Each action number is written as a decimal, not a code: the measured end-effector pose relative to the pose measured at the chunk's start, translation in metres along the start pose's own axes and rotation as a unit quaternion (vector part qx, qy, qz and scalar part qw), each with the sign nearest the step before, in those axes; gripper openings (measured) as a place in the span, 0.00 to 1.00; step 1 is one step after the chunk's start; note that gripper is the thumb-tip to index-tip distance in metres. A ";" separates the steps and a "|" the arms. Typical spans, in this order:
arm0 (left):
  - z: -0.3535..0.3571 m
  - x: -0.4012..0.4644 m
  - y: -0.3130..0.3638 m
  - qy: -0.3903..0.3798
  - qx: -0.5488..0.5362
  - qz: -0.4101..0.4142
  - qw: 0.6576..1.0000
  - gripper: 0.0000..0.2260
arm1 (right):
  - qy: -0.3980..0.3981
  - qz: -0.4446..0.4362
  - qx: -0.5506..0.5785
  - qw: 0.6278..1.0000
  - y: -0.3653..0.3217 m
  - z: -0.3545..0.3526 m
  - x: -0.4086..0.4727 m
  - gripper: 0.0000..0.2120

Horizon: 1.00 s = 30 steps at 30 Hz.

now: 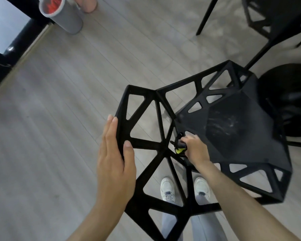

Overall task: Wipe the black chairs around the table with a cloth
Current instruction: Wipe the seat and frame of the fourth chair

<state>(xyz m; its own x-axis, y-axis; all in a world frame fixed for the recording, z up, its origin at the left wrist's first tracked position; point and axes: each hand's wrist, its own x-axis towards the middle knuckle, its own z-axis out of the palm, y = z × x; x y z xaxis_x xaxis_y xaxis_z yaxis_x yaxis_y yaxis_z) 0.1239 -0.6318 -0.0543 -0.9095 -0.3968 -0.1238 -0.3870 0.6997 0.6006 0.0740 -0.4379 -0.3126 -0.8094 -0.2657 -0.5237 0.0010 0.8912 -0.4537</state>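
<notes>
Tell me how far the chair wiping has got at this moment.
Nothing looks finished: the near chair shows pale smears on its seat. In hand: the left hand steadies its backrest while the right hand holds a dark and yellow cloth where backrest meets seat. Left: that seat, and a second chair beyond, untouched.

Pale grey plank floor (63, 105); grey cylindrical bin (66, 16) far left

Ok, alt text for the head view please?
Seen from above, a person's left hand steadies the back of a black chair while the right hand holds a dark cloth at the seat's edge, over a grey wood floor.
</notes>
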 end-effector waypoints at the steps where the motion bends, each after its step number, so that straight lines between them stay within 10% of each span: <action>1: 0.000 0.000 0.000 0.000 0.000 0.001 1.000 0.25 | -0.012 0.002 -0.008 1.000 0.005 0.007 -0.017 0.21; 12: -0.001 0.000 -0.001 0.001 -0.006 0.013 1.000 0.24 | -0.120 0.061 -0.043 0.990 0.022 -0.015 -0.035 0.23; 24: 0.002 0.002 -0.004 0.025 0.030 0.013 0.999 0.29 | 0.161 -0.005 -0.024 0.987 -0.011 -0.022 0.073 0.18; 30: 0.000 0.003 0.005 0.009 0.077 0.005 0.997 0.30 | 0.073 -0.106 -0.050 0.990 0.040 0.017 0.011 0.29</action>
<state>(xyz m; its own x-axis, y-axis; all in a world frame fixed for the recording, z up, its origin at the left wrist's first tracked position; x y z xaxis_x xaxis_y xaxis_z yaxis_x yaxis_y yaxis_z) 0.1196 -0.6295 -0.0516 -0.9112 -0.3991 -0.1023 -0.3973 0.7858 0.4740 0.0750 -0.4115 -0.3493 -0.8610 -0.4022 -0.3113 -0.2310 0.8546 -0.4651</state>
